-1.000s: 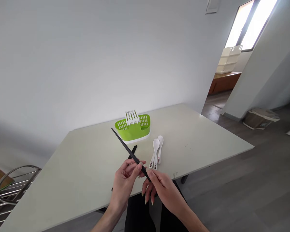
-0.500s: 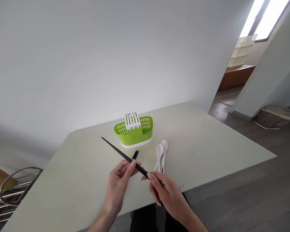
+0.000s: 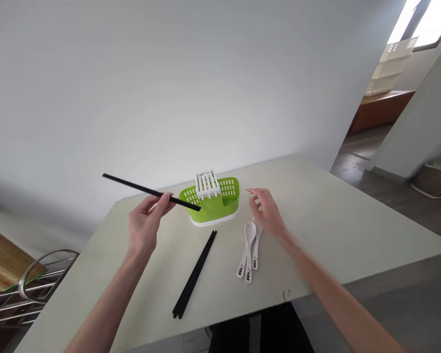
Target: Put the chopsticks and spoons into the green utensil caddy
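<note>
My left hand [image 3: 145, 225] pinches a black chopstick [image 3: 132, 185] between thumb and fingers, above the table and left of the caddy. The stick lies nearly level, its right end dipping in front of a green slotted cutlery caddy [image 3: 213, 211] with a white base and white rack. My right hand [image 3: 268, 213] is empty, with its fingers apart, just right of the caddy. Under it lie several white spoons [image 3: 250, 233], partly hidden by that hand. Nearer me, a bundle of black chopsticks [image 3: 194, 275] rests slantwise on the table.
The pale table [image 3: 139, 294] meets a white wall [image 3: 169, 98] at the back. At the left stands a metal rack [image 3: 25, 289] beside a wooden board [image 3: 11, 260]. My dark-clothed legs [image 3: 257, 331] are at the front edge.
My left hand has moved up and left with the chopstick, which now lies flatter. My right hand has let go of the stick and gone forward to beside the caddy.
</note>
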The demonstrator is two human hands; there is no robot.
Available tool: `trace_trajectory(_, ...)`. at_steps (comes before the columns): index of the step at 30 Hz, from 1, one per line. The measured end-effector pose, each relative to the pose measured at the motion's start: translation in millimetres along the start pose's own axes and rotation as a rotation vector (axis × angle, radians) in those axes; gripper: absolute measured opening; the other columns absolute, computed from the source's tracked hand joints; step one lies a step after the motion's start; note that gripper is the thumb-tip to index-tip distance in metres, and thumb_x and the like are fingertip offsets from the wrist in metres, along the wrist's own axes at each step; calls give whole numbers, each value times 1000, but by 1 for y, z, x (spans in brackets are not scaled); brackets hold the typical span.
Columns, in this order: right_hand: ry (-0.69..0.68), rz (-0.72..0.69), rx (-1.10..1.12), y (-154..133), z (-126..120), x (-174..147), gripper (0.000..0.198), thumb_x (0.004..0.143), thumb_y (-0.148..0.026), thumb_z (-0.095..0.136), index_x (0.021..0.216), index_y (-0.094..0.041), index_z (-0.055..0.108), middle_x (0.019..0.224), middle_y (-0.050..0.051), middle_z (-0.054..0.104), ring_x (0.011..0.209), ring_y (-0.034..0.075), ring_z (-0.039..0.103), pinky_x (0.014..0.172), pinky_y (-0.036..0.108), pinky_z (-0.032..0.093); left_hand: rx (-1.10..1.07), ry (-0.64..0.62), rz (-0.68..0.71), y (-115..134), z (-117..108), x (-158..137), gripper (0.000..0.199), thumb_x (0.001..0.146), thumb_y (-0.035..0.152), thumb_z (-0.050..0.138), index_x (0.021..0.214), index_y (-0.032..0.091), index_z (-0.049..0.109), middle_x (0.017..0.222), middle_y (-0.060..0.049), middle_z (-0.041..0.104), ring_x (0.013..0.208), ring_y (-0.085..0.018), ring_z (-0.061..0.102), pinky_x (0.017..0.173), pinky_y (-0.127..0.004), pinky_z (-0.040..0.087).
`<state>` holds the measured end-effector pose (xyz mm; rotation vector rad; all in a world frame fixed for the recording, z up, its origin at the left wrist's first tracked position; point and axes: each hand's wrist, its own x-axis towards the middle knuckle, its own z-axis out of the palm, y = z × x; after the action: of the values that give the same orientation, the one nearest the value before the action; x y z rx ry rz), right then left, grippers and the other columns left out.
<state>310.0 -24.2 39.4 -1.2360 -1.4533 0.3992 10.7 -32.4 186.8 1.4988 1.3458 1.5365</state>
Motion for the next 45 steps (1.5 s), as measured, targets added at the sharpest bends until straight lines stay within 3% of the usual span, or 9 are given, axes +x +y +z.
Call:
trace_trajectory(6,-183,-87,28,54,18,29,48,106,-27,33,142,-27,64,128,11,49,100,18,66,92,38,56,31,-7,-50,-18,5,48,49,70,53,91,96,13,79,109,-11,80,95,-25,78,106,-46,61)
trace_trajectory(13,-301,-186,-48,62,27,19,49,104,-19,32,136,-27,68,130,11,54,102,20,65,91,37,54,122,-130,-54,-50,20,79,55,67,55,92,101,13,81,104,-12,82,95,-25,77,100,-42,61)
trace_trajectory(19,-252,-213,-116,53,28,11,42,105,-20,37,136,-27,64,130,12,57,110,23,66,92,37,56,199,-194,-74,-70,29,98,59,68,64,88,98,14,80,99,-14,82,92,-29,78,91,-41,61)
trace_trajectory(24,-202,-244,-111,59,27,7,38,102,-18,43,130,-31,65,126,10,59,112,24,67,95,40,57,316,-213,-55,-78,39,99,48,77,64,79,93,18,79,95,-10,83,93,-28,78,83,-36,61)
trace_trajectory(32,-152,-234,-81,66,28,5,39,93,-13,48,123,-29,68,122,8,62,112,25,67,97,42,57,552,-245,11,-86,58,105,33,81,51,79,96,22,82,117,-8,81,110,-29,73,101,-40,56)
trace_trajectory(45,-142,-209,-28,65,34,5,36,90,-15,55,121,-29,68,118,7,62,107,24,64,95,43,57,564,-283,-6,-102,60,108,23,83,38,75,100,25,85,115,-4,81,111,-26,73,98,-36,58)
